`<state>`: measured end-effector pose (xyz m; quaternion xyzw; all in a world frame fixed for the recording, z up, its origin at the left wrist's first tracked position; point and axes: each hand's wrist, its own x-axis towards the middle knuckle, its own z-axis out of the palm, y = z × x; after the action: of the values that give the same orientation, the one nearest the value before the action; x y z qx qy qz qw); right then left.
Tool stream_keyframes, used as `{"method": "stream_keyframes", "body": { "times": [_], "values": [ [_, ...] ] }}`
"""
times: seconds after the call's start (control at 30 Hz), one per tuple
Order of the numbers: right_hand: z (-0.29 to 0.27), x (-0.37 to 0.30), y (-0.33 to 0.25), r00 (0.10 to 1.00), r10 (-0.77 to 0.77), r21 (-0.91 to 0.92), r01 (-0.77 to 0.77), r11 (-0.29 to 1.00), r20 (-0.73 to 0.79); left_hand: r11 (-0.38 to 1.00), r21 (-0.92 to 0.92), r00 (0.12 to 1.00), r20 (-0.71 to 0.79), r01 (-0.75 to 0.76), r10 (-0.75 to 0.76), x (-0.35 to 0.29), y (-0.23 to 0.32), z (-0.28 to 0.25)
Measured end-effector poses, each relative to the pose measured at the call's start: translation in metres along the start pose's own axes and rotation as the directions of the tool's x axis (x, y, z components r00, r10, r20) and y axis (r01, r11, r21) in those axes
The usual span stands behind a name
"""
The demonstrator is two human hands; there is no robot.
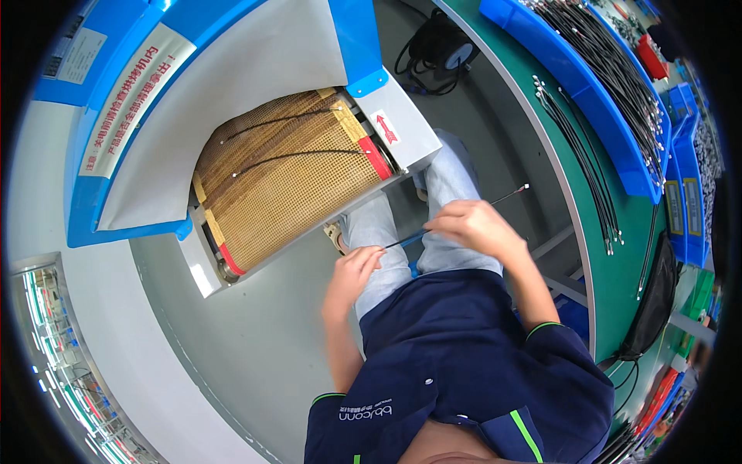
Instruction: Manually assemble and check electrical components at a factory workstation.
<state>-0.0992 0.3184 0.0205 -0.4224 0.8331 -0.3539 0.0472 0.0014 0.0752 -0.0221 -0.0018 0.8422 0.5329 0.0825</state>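
Observation:
A thin dark cable [405,240] stretches between my two hands above my lap. My left hand [354,275] pinches it at one side, slightly blurred. My right hand [474,229] grips it farther to the right, fingers closed. Beyond the right hand a thin length of the cable sticks out, tipped with a small white connector. The far end at my left hand is hidden by the fingers. In front of me to the left, two black cables [297,157] lie across the brown mesh conveyor belt [286,197], apart from my hands.
The belt comes out of a blue and white machine [232,85] with a hood. On my right, a green bench [568,135] carries loose black cables [591,170], a blue bin [568,73] full of cables, more blue bins and a black pouch [653,305]. A black cable reel [444,50] stands beyond.

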Motion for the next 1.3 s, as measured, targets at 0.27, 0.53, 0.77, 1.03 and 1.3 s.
{"method": "stream_keyframes", "body": {
  "times": [0.27,0.53,0.77,1.03,1.3],
  "values": [
    [0.036,0.017,-0.01,0.99,-0.129,0.114,0.135,0.984,-0.054,0.996,-0.089,0.999,0.034,0.003,0.0,0.006,0.017,0.009],
    [0.037,0.016,-0.013,0.993,-0.084,0.238,0.101,0.966,-0.079,0.979,0.121,0.985,-0.046,-0.162,0.169,0.006,0.021,0.009],
    [0.041,0.016,-0.016,0.999,0.013,0.333,0.003,0.943,-0.046,0.836,0.37,0.839,-0.213,-0.406,0.501,0.012,0.025,0.012],
    [0.043,0.014,-0.012,0.996,0.059,0.422,-0.025,0.906,-0.069,0.865,0.325,0.842,-0.264,-0.383,0.471,0.01,0.021,0.012],
    [0.04,0.011,-0.01,0.997,0.064,0.4,-0.044,0.915,-0.036,0.857,0.317,0.831,-0.263,-0.406,0.49,0.013,0.019,0.014]
  ]
}}
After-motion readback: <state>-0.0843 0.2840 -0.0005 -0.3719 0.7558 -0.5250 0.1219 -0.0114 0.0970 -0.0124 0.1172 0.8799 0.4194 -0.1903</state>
